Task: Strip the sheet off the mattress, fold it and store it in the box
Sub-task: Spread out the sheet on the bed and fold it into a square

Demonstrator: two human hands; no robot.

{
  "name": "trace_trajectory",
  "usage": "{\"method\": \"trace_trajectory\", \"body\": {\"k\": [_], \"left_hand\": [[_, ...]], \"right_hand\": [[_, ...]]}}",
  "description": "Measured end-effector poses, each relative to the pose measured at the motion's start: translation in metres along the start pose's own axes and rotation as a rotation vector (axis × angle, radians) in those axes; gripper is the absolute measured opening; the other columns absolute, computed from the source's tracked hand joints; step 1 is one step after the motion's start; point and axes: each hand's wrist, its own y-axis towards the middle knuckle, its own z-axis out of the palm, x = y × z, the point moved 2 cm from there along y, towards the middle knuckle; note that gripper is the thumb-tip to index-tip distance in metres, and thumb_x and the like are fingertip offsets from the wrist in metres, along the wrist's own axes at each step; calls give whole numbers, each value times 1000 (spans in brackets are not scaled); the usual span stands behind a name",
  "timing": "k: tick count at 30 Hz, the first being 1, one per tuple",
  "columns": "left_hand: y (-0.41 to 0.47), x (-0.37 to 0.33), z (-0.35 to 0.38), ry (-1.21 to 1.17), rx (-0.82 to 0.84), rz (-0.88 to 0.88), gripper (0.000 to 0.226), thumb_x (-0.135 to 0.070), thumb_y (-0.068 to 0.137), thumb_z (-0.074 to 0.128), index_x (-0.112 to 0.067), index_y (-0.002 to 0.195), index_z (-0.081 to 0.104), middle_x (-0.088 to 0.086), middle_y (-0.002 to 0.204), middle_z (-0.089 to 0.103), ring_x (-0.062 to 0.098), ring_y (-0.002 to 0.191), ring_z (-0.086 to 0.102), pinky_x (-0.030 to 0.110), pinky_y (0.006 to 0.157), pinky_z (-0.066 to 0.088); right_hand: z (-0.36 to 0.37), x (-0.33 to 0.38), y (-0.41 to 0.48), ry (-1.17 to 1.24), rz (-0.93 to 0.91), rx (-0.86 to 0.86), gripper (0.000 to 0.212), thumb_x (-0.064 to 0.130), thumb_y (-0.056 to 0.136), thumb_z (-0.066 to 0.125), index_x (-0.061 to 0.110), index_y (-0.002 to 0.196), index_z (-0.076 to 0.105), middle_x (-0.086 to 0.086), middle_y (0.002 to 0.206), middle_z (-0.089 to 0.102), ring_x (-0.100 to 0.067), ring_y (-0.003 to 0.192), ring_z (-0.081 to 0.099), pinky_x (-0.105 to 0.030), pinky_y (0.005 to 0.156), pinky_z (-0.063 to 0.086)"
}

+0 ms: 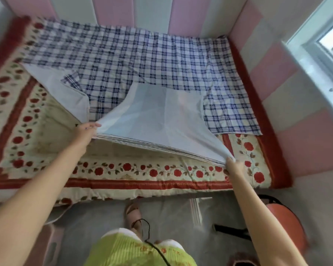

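We note the left hand (86,129) and right hand (234,166) each gripping the checked sheet's (135,60) folded-back near edge above the floral mattress (27,116).

A home bedroom: a mattress (46,120) w/ a cream quilted cover of red roses and a red border sits low on the floor, a blue-and-white checked sheet (135,60) spread over it. Padded pink and white wall panels (181,14) rise behind and right of the mattress; a window (323,41) is set above the right-hand panels.
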Motion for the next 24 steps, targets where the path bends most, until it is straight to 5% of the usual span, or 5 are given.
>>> {"method": "trace_trajectory", "body": {"k": [4, 11, 14, 21, 24], "left_hand": [[-62, 54, 7, -31, 88, -433, 16, -15, 99, 40, -21, 109, 51, 6, 66, 46, 12, 44, 46, 17, 38, 29], [-122, 115, -23, 39, 150, -708, 28, -13, 97, 46, -8, 70, 51, -1, 39, 34, 5, 20, 18, 8, 26, 10], [-128, 119, -22, -165, 102, -777, 32, -13, 98, 38, -11, 67, 46, -5, 28, 27, 4, 18, 15, 8, 25, 8], [-80, 73, 11, -659, -78, -707, 34, -11, 99, 27, -16, 66, 33, -7, 26, 24, 6, 18, 22, 12, 26, 14], [-15, 41, 33, -700, -65, -634, 33, -9, 99, 31, -15, 67, 36, -8, 32, 30, 4, 20, 27, 13, 27, 21]], "right_hand": [[-11, -66, -15, -335, 58, 179, 26, 14, 94, 51, 0, 116, 55, -3, 71, 48, -14, 57, 47, -20, 41, 44], [-51, -133, -31, -670, 354, 487, 19, 13, 97, 41, 7, 83, 53, -2, 56, 41, -8, 44, 31, -16, 40, 27], [-47, -130, -25, -540, 408, 463, 21, 13, 97, 42, 8, 80, 52, -1, 57, 42, -8, 45, 32, -17, 40, 28], [-10, -54, 11, 422, 422, 202, 7, 12, 97, 52, 4, 98, 52, -9, 81, 54, -11, 44, 56, -15, 32, 42], [22, -11, 42, 608, 352, 147, 18, 5, 97, 45, 4, 81, 51, -5, 76, 51, -5, 42, 57, -12, 41, 45]]}}
